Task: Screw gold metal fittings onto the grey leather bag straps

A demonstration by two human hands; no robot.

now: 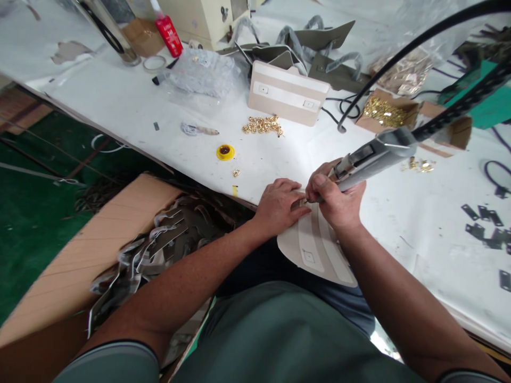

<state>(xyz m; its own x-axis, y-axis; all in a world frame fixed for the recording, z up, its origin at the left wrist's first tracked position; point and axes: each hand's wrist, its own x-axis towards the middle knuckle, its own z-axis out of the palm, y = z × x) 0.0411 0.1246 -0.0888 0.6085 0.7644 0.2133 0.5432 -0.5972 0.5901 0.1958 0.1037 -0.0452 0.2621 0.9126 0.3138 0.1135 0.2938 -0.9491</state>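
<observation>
My right hand [339, 199] is wrapped round a grey electric screwdriver [371, 159], its tip pointing down to the left at a beige panel [297, 242]. The panel lies partly over the table's front edge and partly over my lap. My left hand [281, 205] grips the panel's far end, thumb and fingertips close to the tool's tip. The tip and whatever lies under it are mostly hidden by my fingers. A small slotted rectangle [308, 257] shows on the panel's near part.
A second beige panel [287, 94] leans against dark green bag pieces [323, 37]. Gold fittings [261, 125] lie in a pile, with more in a cardboard box [369, 123]. A yellow-rimmed pot [225, 152] stands nearby. At my left, a large carton [107, 234] holds dark pieces.
</observation>
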